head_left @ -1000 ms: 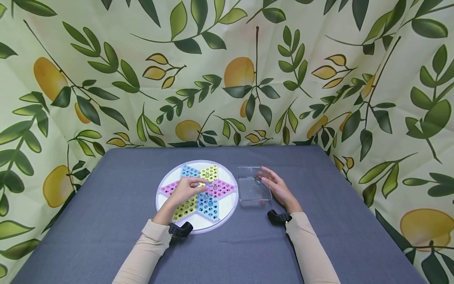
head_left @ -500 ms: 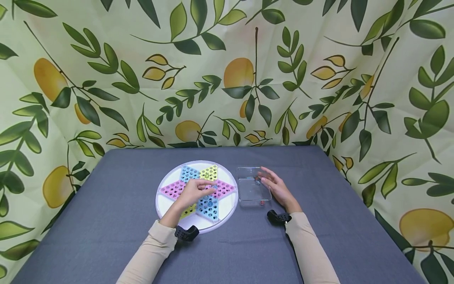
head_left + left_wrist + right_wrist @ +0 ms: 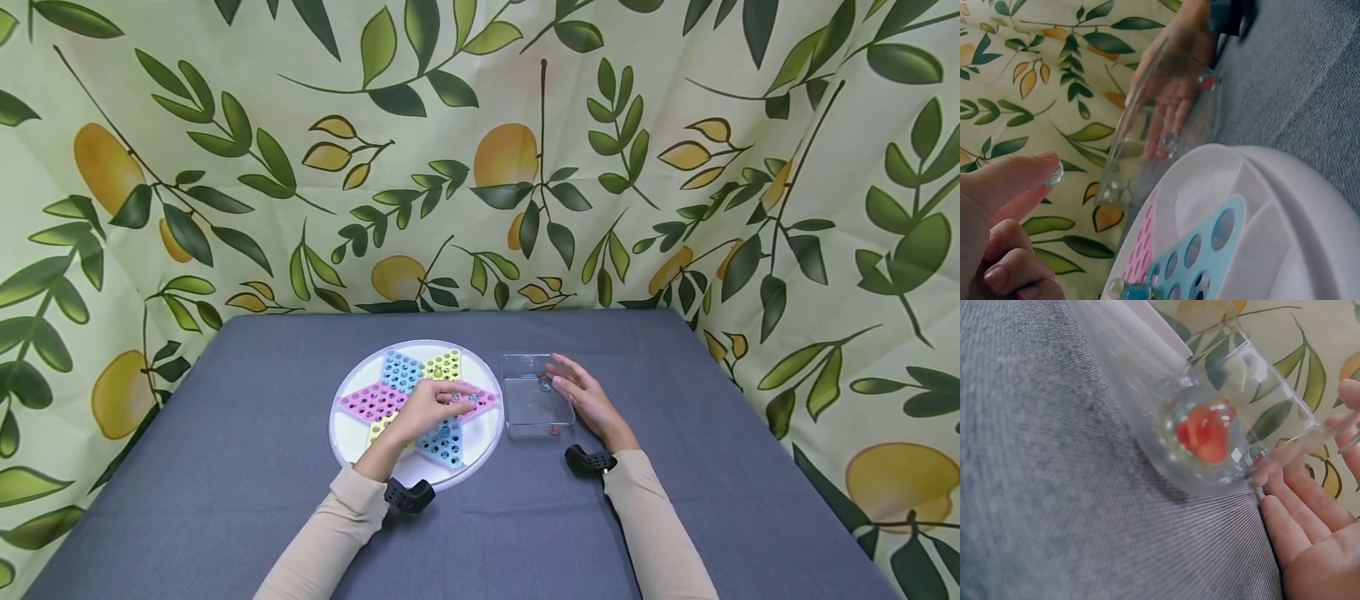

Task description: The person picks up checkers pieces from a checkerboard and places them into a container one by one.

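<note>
And across it goes, the left hand [image 3: 426, 407], now above the round white plastic game board [image 3: 348, 433] with its six-pointed star of pink, yellow and blue. A second ago its fingertips were near the board's centre; half a second ago they were a little further right; now they reach over the board's right-hand pink point. As the arm shifts, more of the board's left pink point comes into sight.

Between left thumb and forefinger, pinched at the very tips: a small clear, blue-tinted glass marble [image 3: 1055, 174], held aloft over the board. The other left fingers curl in toward the palm. Down on the board, a blue glass marble [image 3: 1137, 292] sits by the blue section, and the left wrist view catches it right at the lower edge.

Just right of the board, the clear rectangular plastic box [image 3: 531, 410] has kept its place. In its corner nearest the person lies a red-and-clear glass marble [image 3: 1205, 430], with more marbles at the side away from the board.

Over there the right hand [image 3: 591, 402] hasn't budged: fingers loosely extended and slightly parted, at the box's wall farthest from the board. Whether they press on it, I cannot tell. All this on the grey cloth-covered bench [image 3: 495, 542] around the board.
</note>
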The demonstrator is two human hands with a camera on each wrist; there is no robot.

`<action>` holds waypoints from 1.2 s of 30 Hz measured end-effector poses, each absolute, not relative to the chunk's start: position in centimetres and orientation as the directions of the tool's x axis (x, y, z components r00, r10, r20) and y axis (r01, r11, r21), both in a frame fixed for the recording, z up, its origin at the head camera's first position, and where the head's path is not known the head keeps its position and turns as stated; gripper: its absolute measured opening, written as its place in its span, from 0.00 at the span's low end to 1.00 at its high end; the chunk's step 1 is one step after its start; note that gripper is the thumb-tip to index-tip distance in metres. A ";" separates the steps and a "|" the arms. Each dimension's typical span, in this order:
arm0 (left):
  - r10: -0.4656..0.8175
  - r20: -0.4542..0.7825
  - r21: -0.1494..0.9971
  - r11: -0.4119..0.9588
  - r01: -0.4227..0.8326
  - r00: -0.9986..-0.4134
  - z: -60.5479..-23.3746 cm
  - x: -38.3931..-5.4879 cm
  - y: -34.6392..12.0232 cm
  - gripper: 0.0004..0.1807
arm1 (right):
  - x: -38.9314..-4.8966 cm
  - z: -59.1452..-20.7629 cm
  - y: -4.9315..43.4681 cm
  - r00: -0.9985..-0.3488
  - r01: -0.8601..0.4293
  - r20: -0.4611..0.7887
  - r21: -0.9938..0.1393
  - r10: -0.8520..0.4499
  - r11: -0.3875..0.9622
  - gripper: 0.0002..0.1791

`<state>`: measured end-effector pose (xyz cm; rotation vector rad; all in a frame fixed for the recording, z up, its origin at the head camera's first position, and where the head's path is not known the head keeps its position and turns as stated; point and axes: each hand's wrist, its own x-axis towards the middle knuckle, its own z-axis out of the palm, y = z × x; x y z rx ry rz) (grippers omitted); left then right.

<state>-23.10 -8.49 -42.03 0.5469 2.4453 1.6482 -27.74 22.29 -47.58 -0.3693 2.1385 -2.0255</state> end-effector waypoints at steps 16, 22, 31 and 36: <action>0.404 0.114 0.895 0.355 0.270 -0.908 -42.4 -23.1 -5.9 0.16 | -27.7 -47.4 22.1 -0.959 -0.050 0.031 -0.997 -0.281 0.059 0.34; 0.416 0.103 0.892 0.363 0.269 -0.904 -42.5 -23.2 -5.2 0.16 | -27.7 -47.4 22.2 -0.958 -0.053 0.032 -0.996 -0.284 0.066 0.34; 0.465 0.154 0.871 0.353 0.342 -0.872 -42.9 -23.5 -4.3 0.14 | -27.7 -47.5 22.2 -0.959 -0.050 0.030 -0.997 -0.282 0.064 0.33; 0.458 0.163 0.870 0.351 0.346 -0.874 -43.0 -23.4 -3.9 0.14 | -27.7 -47.5 22.1 -0.961 -0.044 0.022 -0.996 -0.274 0.073 0.32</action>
